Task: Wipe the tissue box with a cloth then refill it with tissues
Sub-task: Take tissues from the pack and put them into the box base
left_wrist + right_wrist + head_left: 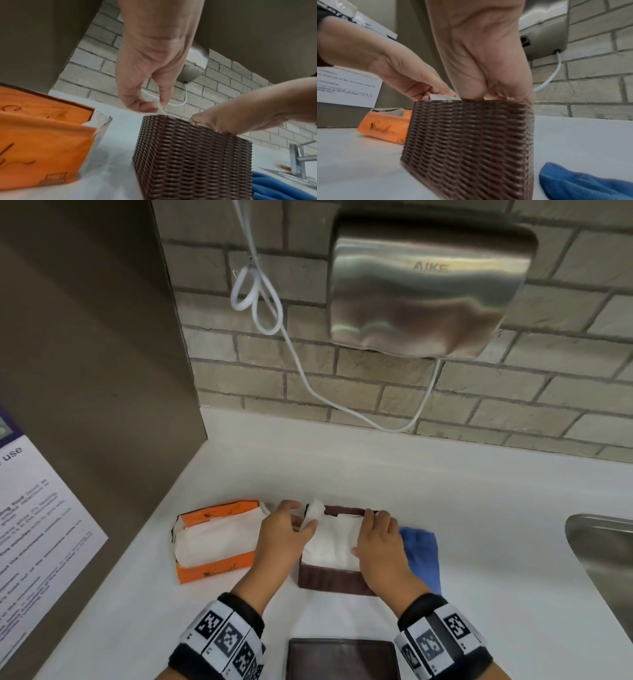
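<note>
A brown woven tissue box point(329, 582) stands mid-counter, filled to the top with white tissues point(332, 549). My left hand point(301, 518) pinches a raised tissue corner at the box's far left; in the left wrist view the hand point(154, 108) holds that white strip between thumb and finger just above the box point(192, 162). My right hand point(366, 532) lies flat on the tissues along the right side, its fingertips at the far rim; its fingers point(488, 94) dip inside the top of the box point(471, 148). A blue cloth point(421, 556) lies right of the box.
An open orange tissue pack point(212, 542) with tissues inside lies left of the box. The brown lid point(342, 659) sits at the counter's near edge. A steel sink point(603, 556) is at the right. A hand dryer point(424, 285) and white cable point(308, 378) hang on the brick wall.
</note>
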### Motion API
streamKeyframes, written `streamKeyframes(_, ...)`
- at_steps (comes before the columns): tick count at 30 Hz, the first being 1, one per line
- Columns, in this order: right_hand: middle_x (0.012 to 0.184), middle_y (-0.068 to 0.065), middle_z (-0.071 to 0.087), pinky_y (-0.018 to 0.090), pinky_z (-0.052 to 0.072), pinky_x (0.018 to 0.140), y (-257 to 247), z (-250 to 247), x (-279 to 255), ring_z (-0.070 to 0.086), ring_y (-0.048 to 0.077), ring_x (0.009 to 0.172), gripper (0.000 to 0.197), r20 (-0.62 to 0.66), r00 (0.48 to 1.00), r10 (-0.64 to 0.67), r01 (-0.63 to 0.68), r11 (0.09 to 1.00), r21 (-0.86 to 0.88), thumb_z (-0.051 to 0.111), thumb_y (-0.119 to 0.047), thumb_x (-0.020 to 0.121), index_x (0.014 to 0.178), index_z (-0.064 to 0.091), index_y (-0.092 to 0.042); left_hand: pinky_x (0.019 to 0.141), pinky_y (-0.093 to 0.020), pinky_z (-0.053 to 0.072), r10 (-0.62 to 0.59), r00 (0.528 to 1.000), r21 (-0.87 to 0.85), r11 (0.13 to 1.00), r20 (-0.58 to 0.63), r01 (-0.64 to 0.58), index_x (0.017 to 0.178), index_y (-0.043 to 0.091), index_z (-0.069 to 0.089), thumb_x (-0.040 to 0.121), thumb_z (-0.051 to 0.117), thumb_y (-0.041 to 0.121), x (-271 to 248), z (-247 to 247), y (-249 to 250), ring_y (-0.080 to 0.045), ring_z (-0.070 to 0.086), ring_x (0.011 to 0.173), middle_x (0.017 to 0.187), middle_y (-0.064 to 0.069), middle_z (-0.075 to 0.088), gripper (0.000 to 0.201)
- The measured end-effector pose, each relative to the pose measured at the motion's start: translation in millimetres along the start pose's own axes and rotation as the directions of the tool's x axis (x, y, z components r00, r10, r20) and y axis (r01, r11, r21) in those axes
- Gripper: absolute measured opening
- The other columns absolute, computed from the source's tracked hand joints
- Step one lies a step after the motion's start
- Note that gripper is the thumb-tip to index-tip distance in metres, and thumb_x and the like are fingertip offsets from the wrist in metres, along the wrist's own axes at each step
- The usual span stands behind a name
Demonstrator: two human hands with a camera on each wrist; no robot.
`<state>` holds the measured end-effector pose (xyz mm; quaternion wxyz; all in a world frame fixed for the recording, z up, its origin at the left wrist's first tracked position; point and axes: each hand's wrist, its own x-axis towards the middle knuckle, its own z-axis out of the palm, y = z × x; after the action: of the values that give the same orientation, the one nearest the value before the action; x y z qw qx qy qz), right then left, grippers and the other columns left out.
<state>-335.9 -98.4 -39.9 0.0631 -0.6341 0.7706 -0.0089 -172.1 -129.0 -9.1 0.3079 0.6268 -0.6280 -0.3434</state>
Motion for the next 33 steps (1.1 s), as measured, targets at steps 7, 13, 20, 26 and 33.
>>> streamKeyframes(7, 0.143, 0.01, 0.023, 0.038, 0.03, 0.107, 9.3, -40.2, -0.3, 0.025, 0.029, 0.132, 0.075, 0.002, 1.0, 0.021, -0.021, 0.994, 0.108, 0.061, -0.048, 0.084, 0.145, 0.025, -0.023, 0.057, -0.004, 0.035, 0.093, 0.996, -0.015, 0.996, -0.01, -0.093, 0.086, 0.015, 0.062, 0.087, 0.064, 0.022, 1.6, -5.7, 3.4, -0.007, 0.055, 0.073, 0.074, 0.011, 0.058, 0.008)
streamKeyframes(13, 0.11, 0.011, 0.063, 0.026, 0.037, 0.075, 28.7, -26.1, 7.2, 0.057, 0.028, 0.101, 0.024, 0.02, 0.985, -0.172, 0.169, 0.982, 0.083, 0.05, -0.013, 0.091, 0.11, 0.064, -0.01, 0.055, -0.014, 0.035, 0.124, 0.992, -0.099, 0.988, 0.038, -0.12, 0.086, 0.007, 0.051, 0.091, 0.055, 0.018, 2.7, -13.7, 20.9, -0.008, 0.049, 0.065, 0.075, 0.001, 0.053, 0.014)
streamKeyframes(20, 0.124, -0.003, 0.052, 0.026, 0.039, 0.094, 29.5, -67.8, 0.4, 0.05, 0.015, 0.117, 0.061, -0.008, 1.0, -0.006, 0.01, 0.707, 0.707, 0.055, -0.046, 0.09, 0.143, 0.031, -0.027, 0.082, -0.038, 0.055, 0.098, 0.963, -0.468, 0.883, 0.252, 0.033, 0.103, 0.011, 0.044, 0.099, 0.042, 0.023, -10.5, -31.6, 60.6, -0.02, 0.059, 0.095, 0.103, -0.014, 0.057, 0.013)
streamKeyframes(26, 0.122, 0.01, 0.062, 0.038, 0.056, 0.078, 42.8, -94.0, -9.9, 0.066, 0.023, 0.103, 0.08, 0.197, 0.949, -0.246, -0.294, -0.467, 0.834, 0.077, -0.03, 0.074, 0.142, 0.037, -0.013, 0.087, -0.049, 0.055, 0.236, 0.925, -0.685, 0.727, 0.298, 0.035, 0.096, 0.025, 0.043, 0.1, 0.04, 0.023, -11.5, -40.0, 88.0, -0.025, 0.061, 0.107, 0.115, -0.015, 0.058, 0.006)
streamKeyframes(33, 0.078, 0.01, 0.064, 0.015, 0.051, 0.058, 39.3, -72.3, -6.8, 0.063, 0.017, 0.066, 0.073, 0.051, 0.992, 0.112, -0.095, 0.431, 0.898, 0.075, -0.011, 0.079, 0.134, 0.03, -0.026, 0.064, -0.04, 0.058, 0.163, 0.985, -0.026, 0.987, 0.064, -0.161, 0.106, 0.018, 0.034, 0.091, 0.048, 0.006, -14.7, 1.1, 26.8, -0.027, 0.061, 0.065, 0.068, -0.003, 0.052, 0.025)
